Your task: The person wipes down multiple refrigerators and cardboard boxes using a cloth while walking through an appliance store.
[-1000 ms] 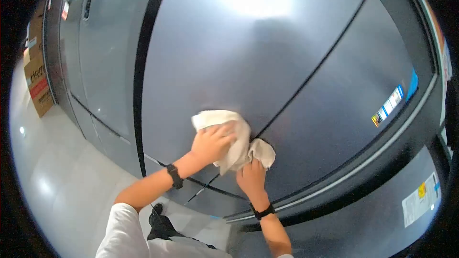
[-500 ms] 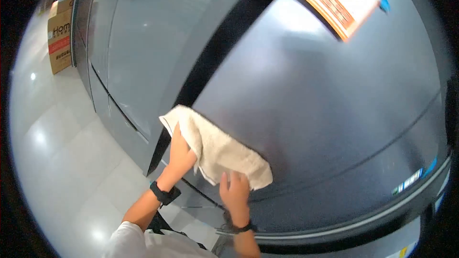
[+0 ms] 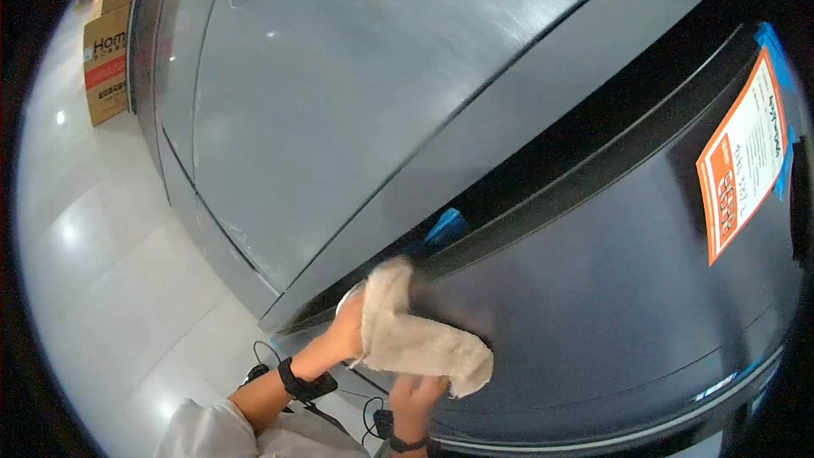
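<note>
A beige cloth lies bunched against the lower near corner of a dark grey, glossy refrigerator door, which stands ajar. My left hand is closed on the cloth's left part, its fingers hidden beneath the folds at the door's edge. Below it, my right hand has its curled fingers at the cloth's lower edge, somewhat blurred. Both wrists wear black bands. An orange and white label is fixed to the door with blue tape.
To the left stands another grey refrigerator, with a dark gap between it and the door. Blue tape sticks out in that gap. A cardboard box rests on the shiny tiled floor. Thin black cables show near my body.
The door has swung away from the grey unit, widening the dark gap and showing its edge. Its label has shifted right and down. My hands and the cloth have moved slightly down and right.
</note>
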The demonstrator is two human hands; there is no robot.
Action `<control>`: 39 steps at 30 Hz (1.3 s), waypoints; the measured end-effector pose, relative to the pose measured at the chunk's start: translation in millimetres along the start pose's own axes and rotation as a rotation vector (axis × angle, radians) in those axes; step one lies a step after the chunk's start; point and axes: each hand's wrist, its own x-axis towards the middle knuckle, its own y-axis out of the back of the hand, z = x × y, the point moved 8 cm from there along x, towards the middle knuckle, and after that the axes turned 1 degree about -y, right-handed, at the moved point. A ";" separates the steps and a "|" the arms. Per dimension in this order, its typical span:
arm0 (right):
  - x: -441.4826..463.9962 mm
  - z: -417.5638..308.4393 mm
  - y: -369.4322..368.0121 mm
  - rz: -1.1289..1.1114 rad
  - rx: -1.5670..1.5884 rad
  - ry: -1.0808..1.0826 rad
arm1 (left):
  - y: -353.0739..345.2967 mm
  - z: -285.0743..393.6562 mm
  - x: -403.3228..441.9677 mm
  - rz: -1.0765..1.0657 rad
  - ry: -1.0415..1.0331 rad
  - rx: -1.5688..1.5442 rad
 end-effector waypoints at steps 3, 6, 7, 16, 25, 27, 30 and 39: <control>-3.1 -7.4 -27.9 -0.038 -0.238 0.072 | -9.6 -74.5 -26.9 -0.170 0.306 -0.022; -40.8 23.9 -61.3 -0.094 -0.451 0.128 | -8.5 -88.6 -70.4 -0.033 0.287 -0.103; -60.7 40.1 -66.7 -0.135 -0.423 0.010 | -7.4 -75.4 -60.3 -0.049 0.264 0.052; -66.9 102.1 34.9 -0.017 -0.467 -0.270 | -78.4 -28.4 -75.9 -0.137 0.024 0.364; -107.9 119.4 74.1 0.572 -0.471 -0.403 | -127.4 -12.8 -85.1 -0.372 -0.096 0.236; -111.0 133.6 100.4 0.620 -0.355 -0.379 | -149.7 -5.8 -88.0 -0.374 -0.119 0.229; -89.2 130.3 161.7 0.729 -0.283 -0.233 | -181.9 6.4 -96.5 -0.353 -0.149 0.240; -169.6 201.9 185.9 0.529 -0.363 -0.393 | -306.9 54.1 -131.6 -0.441 -0.273 0.215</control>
